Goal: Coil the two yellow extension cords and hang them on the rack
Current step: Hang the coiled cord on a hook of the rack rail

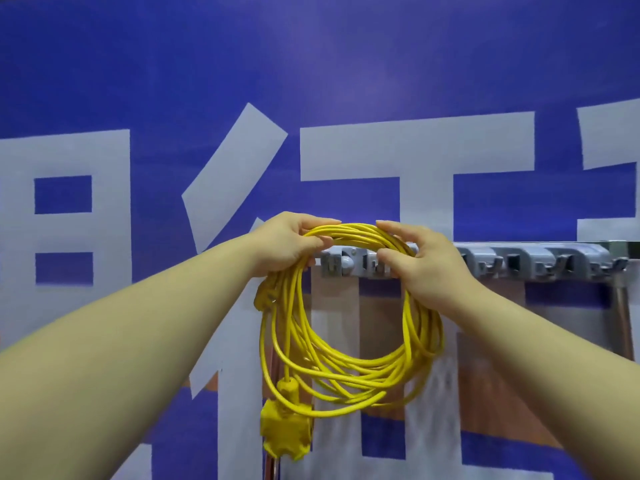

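Note:
A coiled yellow extension cord hangs in a round bundle in front of the grey rack. My left hand grips the top left of the coil. My right hand pinches the top right of it, just before the rack's left end. The cord's yellow socket block dangles below the coil at the left, and a yellow plug hangs under my left hand. Only this one cord is in view.
The rack is a horizontal grey rail with several clips and hooks, fixed on a frame with a metal post at the right. Behind stands a blue wall banner with large white characters.

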